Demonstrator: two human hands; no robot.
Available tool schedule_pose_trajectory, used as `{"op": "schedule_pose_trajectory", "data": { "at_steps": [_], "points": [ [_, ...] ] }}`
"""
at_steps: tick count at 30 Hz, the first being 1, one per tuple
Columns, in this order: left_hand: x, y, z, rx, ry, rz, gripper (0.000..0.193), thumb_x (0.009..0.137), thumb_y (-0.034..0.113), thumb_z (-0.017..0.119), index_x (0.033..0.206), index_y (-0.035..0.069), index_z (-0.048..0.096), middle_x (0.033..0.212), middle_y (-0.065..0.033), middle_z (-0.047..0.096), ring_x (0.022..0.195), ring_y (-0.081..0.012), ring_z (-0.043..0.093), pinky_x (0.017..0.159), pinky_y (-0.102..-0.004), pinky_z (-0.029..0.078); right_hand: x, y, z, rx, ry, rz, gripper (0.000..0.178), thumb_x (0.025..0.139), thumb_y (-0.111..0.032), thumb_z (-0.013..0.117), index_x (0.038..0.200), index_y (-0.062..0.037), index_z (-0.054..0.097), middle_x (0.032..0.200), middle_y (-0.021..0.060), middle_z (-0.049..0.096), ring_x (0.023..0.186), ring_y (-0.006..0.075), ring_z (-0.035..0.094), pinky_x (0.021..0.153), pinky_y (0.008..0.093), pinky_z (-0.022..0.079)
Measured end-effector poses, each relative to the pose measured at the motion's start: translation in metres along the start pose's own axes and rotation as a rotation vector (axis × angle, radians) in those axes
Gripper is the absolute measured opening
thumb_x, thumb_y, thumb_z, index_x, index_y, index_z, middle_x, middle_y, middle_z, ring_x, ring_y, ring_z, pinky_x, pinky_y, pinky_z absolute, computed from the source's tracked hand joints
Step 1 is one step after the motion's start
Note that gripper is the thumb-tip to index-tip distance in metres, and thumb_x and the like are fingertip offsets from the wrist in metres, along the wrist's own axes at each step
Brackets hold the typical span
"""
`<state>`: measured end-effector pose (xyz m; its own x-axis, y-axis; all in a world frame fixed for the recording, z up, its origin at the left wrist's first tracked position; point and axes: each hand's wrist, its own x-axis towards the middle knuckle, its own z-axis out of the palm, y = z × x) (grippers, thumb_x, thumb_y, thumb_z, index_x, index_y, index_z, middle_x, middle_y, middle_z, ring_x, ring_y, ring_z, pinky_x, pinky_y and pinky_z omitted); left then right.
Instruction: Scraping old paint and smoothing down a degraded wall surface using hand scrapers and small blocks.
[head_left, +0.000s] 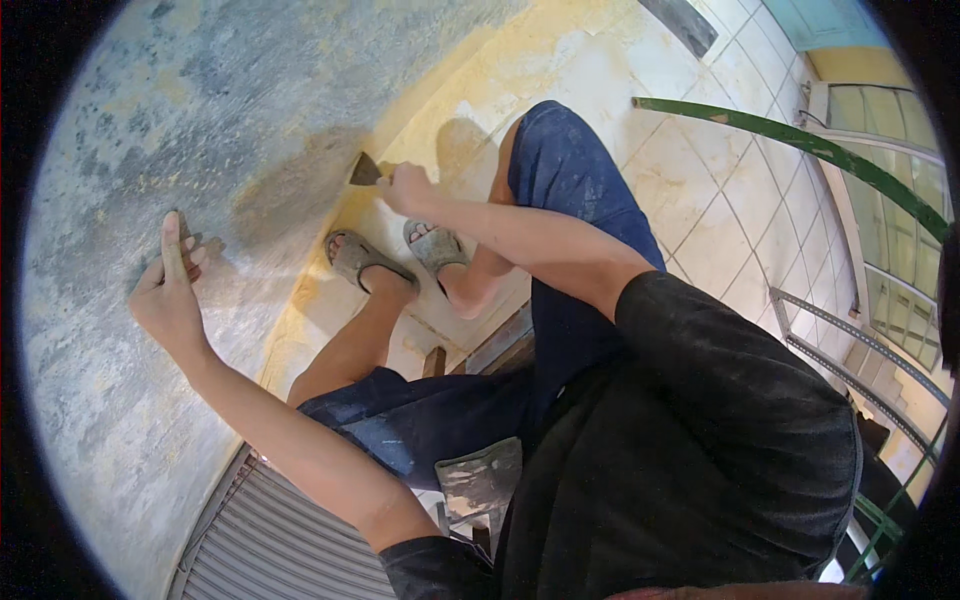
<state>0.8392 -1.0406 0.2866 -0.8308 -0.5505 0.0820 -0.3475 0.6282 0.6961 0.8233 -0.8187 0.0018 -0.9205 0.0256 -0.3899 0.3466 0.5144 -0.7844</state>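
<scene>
My right hand (408, 190) is closed round the handle of a scraper (363, 171) with a flared, dark flat blade. The blade lies at the line where the blotchy grey-blue wall (230, 90) meets a yellow-stained strip (440, 100) along its foot. Most of the handle is hidden in my fist. My left hand (170, 300) is raised at the wall to the left, index finger stretched out and the other fingers partly bent. Nothing shows in it. Whether its fingertips touch the wall, I cannot tell.
My sandalled feet (362, 258) stand close to the wall's foot, below the scraper. Pale dusty tiles (710, 230) spread to the right. A green curved bar (790, 130) and a perforated metal frame (850, 330) stand at right. A ribbed grey shutter (280, 530) lies lower left.
</scene>
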Motion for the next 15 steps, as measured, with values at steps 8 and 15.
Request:
{"op": "schedule_pose_trajectory", "data": {
  "at_steps": [8,15],
  "points": [
    [-0.002,0.004,0.000,0.023,0.014,-0.011,0.058,0.087,0.051,0.081,0.088,-0.007,0.079,0.075,-0.0121,0.075,0.067,-0.0144,0.069,0.066,-0.0284,0.057,0.009,0.017,0.017,0.013,-0.068,-0.067,0.037,0.091,-0.028,0.066,0.079,0.0074,0.070,0.081,0.0324,0.067,0.078,0.0465,0.070,0.075,0.0506,0.055],
    [-0.002,0.003,0.000,0.026,0.008,-0.017,0.057,0.087,0.050,0.081,0.087,-0.006,0.079,0.074,-0.0112,0.074,0.066,-0.0134,0.068,0.067,-0.0271,0.056,0.016,0.030,0.020,-0.084,-0.135,-0.154,0.042,0.092,-0.034,0.064,0.087,0.0068,0.072,0.080,0.0281,0.071,0.078,0.0447,0.071,0.077,0.0509,0.056]
  ]
}}
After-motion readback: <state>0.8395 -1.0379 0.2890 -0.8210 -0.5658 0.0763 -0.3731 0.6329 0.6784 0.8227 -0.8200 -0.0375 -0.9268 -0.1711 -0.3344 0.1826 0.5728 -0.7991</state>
